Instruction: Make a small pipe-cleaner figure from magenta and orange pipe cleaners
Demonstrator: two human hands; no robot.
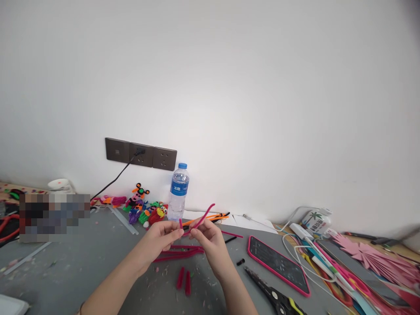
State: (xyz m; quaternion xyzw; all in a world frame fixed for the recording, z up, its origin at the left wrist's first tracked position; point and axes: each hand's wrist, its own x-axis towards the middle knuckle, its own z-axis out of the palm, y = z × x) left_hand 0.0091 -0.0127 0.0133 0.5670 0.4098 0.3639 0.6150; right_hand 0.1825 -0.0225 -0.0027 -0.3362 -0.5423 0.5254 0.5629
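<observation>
My left hand (pixel 159 239) and my right hand (pixel 210 243) are raised over the grey table (pixel 82 271), both pinching one pink pipe cleaner (pixel 204 214). Its free end sticks up and to the right from between my fingers. Under my hands lie more dark pink pipe cleaners (pixel 180 252), and two short red pieces (pixel 184 280) lie nearer to me.
A water bottle (pixel 179 192) and colourful pipe-cleaner figures (pixel 144 210) stand by the wall under a socket strip (pixel 141 154). A pink-cased phone (pixel 278 264), black pliers (pixel 275 295), cables and pink paper lie at the right. A blurred patch covers the left.
</observation>
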